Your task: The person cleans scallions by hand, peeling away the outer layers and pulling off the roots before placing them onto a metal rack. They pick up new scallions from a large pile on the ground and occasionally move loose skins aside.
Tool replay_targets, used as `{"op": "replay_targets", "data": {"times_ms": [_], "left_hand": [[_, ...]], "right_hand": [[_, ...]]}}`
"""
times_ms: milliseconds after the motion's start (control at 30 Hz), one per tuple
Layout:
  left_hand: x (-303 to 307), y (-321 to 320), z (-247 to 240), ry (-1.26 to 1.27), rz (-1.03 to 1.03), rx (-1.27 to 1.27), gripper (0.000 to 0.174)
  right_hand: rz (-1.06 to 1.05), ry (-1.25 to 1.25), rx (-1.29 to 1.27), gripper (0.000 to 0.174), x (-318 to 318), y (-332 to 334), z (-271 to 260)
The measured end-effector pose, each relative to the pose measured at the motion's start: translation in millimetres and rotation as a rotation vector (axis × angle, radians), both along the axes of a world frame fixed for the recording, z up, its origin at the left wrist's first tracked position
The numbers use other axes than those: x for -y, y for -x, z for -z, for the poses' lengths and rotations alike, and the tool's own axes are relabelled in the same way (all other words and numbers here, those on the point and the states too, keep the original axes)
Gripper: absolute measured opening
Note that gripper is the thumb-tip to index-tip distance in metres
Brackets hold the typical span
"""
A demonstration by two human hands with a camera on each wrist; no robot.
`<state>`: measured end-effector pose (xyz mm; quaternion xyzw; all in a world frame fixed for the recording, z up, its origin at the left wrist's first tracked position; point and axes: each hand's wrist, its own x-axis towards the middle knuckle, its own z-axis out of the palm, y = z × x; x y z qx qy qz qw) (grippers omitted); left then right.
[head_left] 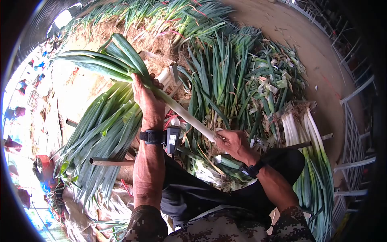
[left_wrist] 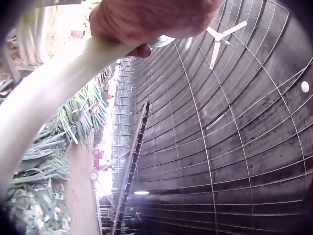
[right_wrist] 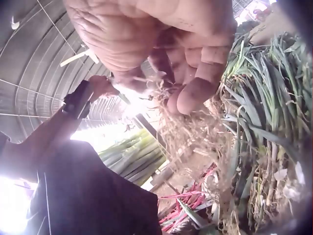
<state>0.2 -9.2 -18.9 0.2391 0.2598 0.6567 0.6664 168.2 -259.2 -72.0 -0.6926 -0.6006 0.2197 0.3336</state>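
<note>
A long green onion (head_left: 185,115) slants between both hands in the head view, its green leaves fanned out to the upper left. My left hand (head_left: 149,94) grips it where the white stalk turns green. At the lower end my right hand (head_left: 234,144) pinches the stalk's tip with thumb and fingers. Stringy pale roots (right_wrist: 190,137) hang below the right fingertips in the right wrist view. The white stalk (left_wrist: 54,85) runs out of the left hand in the left wrist view. A bundle of green onions (head_left: 105,125) lies beside the left forearm.
A large heap of green onions (head_left: 213,72) spreads ahead, with more (head_left: 161,16) piled at the back. Another bundle (head_left: 308,141) rests on a metal frame at the right. Peeled leaf scraps (head_left: 207,171) lie near the knees (head_left: 286,163). A metal bar (head_left: 111,161) juts out at left.
</note>
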Motion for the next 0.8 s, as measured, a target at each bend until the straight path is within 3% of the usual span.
{"op": "replay_targets", "data": {"times_ms": [367, 567, 667, 767, 800], "left_hand": [[-4, 6, -1, 0.004, 0.086, 0.065, 0.039], [-6, 11, -1, -0.100, 0.268, 0.223, 0.044], [-7, 13, -3, -0.129, 0.288, 0.207, 0.046], [-7, 12, -3, -0.104, 0.227, 0.144, 0.044], [-7, 12, -3, -0.094, 0.202, 0.125, 0.043]], "right_hand": [[-0.018, -0.204, 0.094, 0.008, 1, 4, 12], [0.206, -0.127, -0.136, 0.009, 6, -2, 42], [0.242, 0.174, -0.562, 0.018, 10, -7, 36], [0.176, 0.046, -0.924, 0.024, 17, -5, 17], [0.129, 0.001, -0.843, 0.024, 18, -4, 17]]}}
